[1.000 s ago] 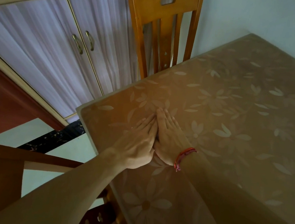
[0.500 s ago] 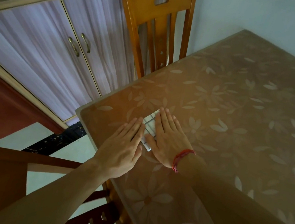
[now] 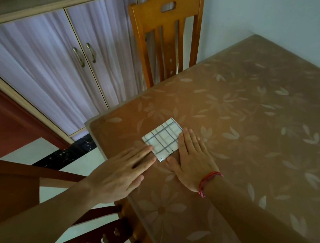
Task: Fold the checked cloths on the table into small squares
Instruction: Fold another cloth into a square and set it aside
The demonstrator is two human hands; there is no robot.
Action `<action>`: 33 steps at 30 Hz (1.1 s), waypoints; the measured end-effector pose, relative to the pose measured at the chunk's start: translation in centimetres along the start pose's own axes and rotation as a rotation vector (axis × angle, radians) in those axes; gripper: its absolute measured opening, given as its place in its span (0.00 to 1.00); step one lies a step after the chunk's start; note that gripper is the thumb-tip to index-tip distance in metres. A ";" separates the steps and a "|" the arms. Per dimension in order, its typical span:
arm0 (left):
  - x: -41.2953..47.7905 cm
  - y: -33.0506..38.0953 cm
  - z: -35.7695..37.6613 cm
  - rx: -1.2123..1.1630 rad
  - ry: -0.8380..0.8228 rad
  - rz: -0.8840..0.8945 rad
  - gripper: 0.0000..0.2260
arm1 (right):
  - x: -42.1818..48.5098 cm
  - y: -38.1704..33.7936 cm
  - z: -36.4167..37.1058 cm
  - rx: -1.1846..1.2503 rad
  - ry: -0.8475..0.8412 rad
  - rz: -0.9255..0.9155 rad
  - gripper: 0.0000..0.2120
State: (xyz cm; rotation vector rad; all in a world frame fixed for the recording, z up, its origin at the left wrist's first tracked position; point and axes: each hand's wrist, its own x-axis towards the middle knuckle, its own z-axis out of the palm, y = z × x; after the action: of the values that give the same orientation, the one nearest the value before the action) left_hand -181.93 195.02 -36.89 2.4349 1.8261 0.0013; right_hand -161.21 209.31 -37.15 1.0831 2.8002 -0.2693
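While both hands lie flat, the checked cloth (image 3: 162,139) sits folded into a small square near the left corner of the table (image 3: 251,129). It is turned diamond-wise, one corner pointing far and one pointing near. It reads close to square; the slightly longer run goes from near-left to far-right. Grey lines cross its white face, and a few dark specks show by the near corner.

Left hand (image 3: 119,174): released, fingers straight, tips touching the cloth's near-left edge. Right hand (image 3: 190,159): released, palm down on the table, fingers lying along the cloth's right edge and touching it. A red string bracelet (image 3: 208,180) is on the right wrist.

A second ago the hands were pressed together over the cloth, hiding it. Half a second ago only a strip showed between them. Now they are spread apart and most of the cloth is exposed.

A wooden chair (image 3: 163,34) stands at the far-left side of the table, cabinet doors (image 3: 63,64) to its left.
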 end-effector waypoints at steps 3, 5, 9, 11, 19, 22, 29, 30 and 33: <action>0.5 0.2 -0.6 -0.094 0.092 -0.023 0.24 | 0.1 0.0 0.0 0.019 -0.005 -0.003 0.40; 1.2 0.5 -1.2 -0.344 0.196 -0.194 0.22 | 0.3 0.2 -0.1 0.063 -0.014 -0.005 0.39; 3.7 0.7 -2.7 -0.799 0.368 -0.635 0.16 | 0.6 1.0 -1.4 0.220 -0.038 -0.012 0.37; 5.0 0.4 -3.7 -0.963 0.382 -0.814 0.14 | 0.8 1.1 -2.4 0.336 -0.035 0.006 0.33; 6.0 2.4 -5.8 -1.889 0.604 -1.416 0.06 | 4.0 1.3 -6.3 0.900 0.105 0.320 0.18; 5.8 3.7 -5.5 -2.026 0.673 -1.455 0.08 | 5.0 1.4 -6.4 1.023 0.077 0.421 0.22; 5.7 3.9 -5.6 -2.119 0.695 -1.443 0.09 | 5.7 1.0 -6.7 1.083 0.019 0.446 0.38; 5.6 4.0 -5.6 -2.125 0.690 -1.441 0.09 | 5.7 0.9 -6.6 1.082 0.015 0.449 0.38; 5.4 4.3 -5.5 -2.139 0.650 -1.418 0.09 | 6.0 0.9 -6.5 1.076 0.017 0.447 0.38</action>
State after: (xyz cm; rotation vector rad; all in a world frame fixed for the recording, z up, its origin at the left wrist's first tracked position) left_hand -176.64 199.41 -31.42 -0.3738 1.3887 1.5368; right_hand -165.37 215.30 -32.00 1.7963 2.2230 -1.8003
